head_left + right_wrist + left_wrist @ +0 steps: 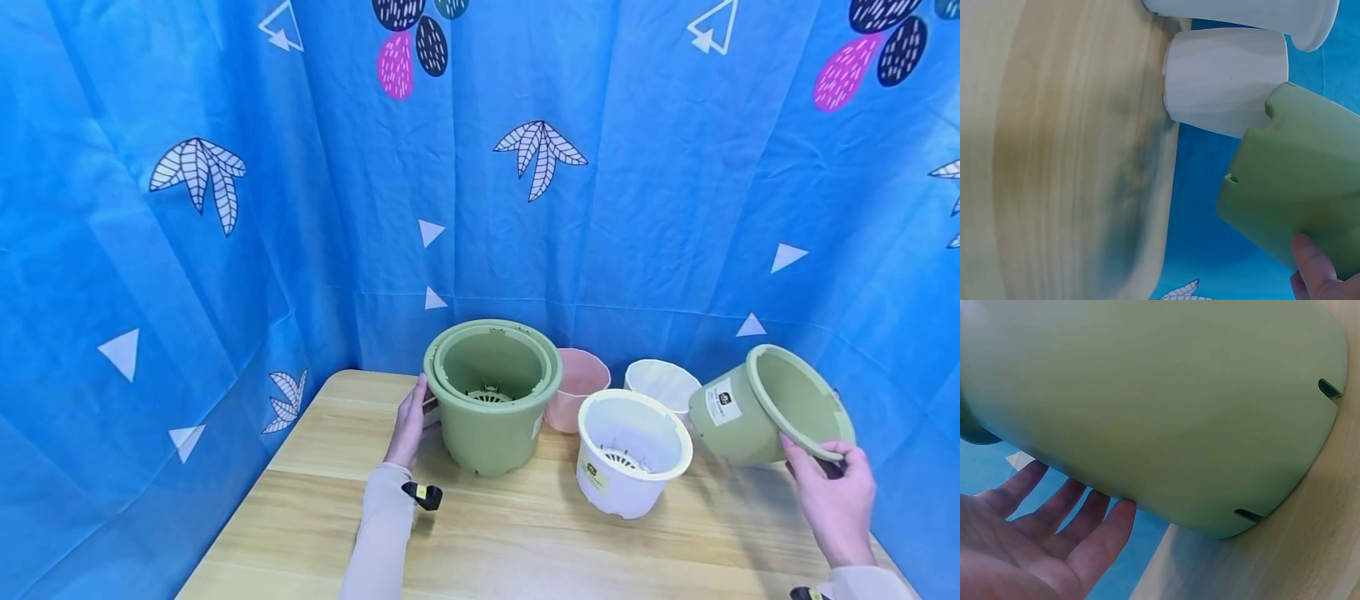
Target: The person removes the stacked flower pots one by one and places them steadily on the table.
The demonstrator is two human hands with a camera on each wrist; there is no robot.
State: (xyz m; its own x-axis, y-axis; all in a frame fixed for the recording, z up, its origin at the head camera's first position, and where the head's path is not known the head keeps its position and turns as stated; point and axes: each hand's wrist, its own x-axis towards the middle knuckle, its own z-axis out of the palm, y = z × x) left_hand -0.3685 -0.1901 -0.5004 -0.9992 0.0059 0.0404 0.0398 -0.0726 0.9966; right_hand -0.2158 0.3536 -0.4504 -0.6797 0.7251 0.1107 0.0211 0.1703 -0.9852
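On the left of the table stands a large green flowerpot (487,442) with another green pot (491,358) nested in it. My left hand (408,425) touches the outer pot's left side with extended fingertips (1124,509); the thumb is not seen in the left wrist view. At the far right, my right hand (836,496) pinches the rim of a separate green flowerpot (738,433). That pot is tilted, its mouth to the upper right, and hangs above the table. A white flowerpot (618,492) with a slotted bottom stands upright between the hands.
Behind the white pot stand a pink pot (581,375) and a smaller white pot (663,382), both partly hidden. The wooden table (510,542) has a blue patterned curtain (645,167) along its back and sides.
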